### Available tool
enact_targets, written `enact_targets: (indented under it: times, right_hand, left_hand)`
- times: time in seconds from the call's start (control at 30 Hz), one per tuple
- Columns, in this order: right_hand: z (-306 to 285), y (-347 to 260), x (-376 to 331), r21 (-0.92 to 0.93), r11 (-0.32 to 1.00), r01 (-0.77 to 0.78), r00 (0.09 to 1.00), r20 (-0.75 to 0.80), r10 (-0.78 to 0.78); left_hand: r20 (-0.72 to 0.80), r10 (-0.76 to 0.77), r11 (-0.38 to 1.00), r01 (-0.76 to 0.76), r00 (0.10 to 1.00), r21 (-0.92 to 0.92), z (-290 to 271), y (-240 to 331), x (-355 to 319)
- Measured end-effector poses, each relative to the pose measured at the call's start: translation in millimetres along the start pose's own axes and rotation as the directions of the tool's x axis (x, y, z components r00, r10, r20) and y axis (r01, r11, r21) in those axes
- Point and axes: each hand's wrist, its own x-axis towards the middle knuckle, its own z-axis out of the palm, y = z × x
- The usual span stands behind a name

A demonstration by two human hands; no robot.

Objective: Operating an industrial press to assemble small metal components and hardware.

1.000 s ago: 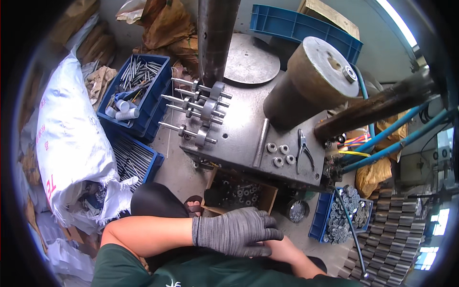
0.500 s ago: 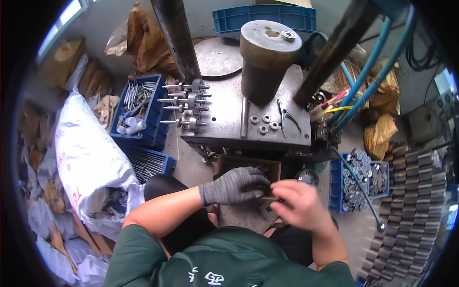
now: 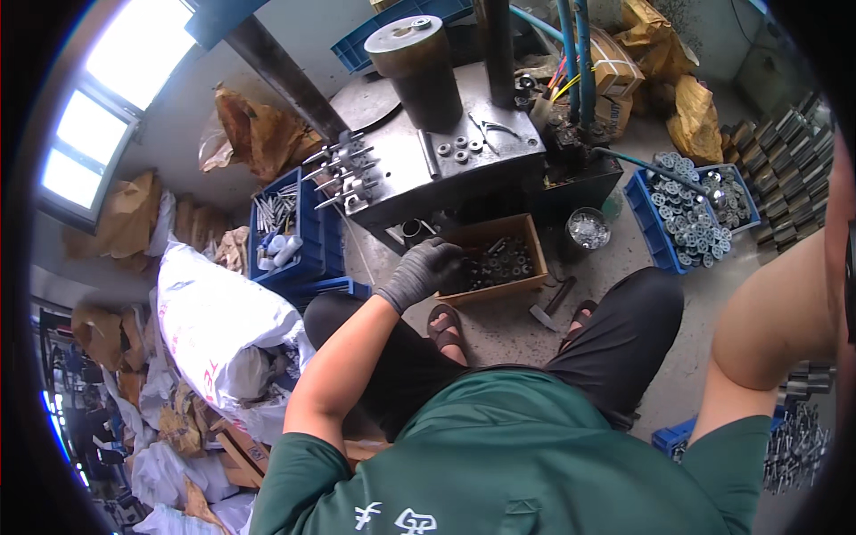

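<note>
Our right arm now rises right of the cardboard box, right hand unseen, leaving our left hand curled alone at the box's left rim; we cannot tell either's grasp. Metal parts lie inside.

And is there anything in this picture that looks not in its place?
One thing, perhaps: a hammer-like tool lies loose on the floor, between the person's feet and near the cardboard box, where it might be stepped on. Nothing else stands out clearly.
</note>
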Motion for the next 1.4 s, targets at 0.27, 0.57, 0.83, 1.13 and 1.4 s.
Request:
enact_targets:
  times: [0.27,0.57,0.83,1.13,1.4]
  right_hand:
    - [531.7,-25.3,-47.1,-0.040,0.885,0.463,0.819,-0.362,-0.445]
    - [736.3,-188.5,64.8,-0.241,0.928,0.283,0.936,-0.141,-0.322]
    - [743.9,-163.2,-395.8,-0.211,-0.061,-0.976,0.081,-0.606,0.791]
    - [821.5,-202.6,-518.6,-0.425,-0.651,-0.629,-0.513,-0.401,0.759]
    - [826.0,-166.9,-526.6,-0.552,-0.708,-0.441,-0.635,-0.365,0.681]
  left_hand:
    - [0.297,-0.213,0.907,0.076,0.931,0.413,-38.1,83.5,-54.1]
    - [0.181,-0.025,0.938,-0.040,0.983,0.345,-17.2,90.2,3.1]
    - [0.130,-0.096,0.972,0.065,0.987,0.224,8.7,61.2,19.9]
    - [0.276,-0.221,0.950,0.143,0.935,0.276,27.6,59.6,12.3]
    - [0.331,-0.279,0.919,0.150,0.901,0.365,29.3,35.8,-0.8]
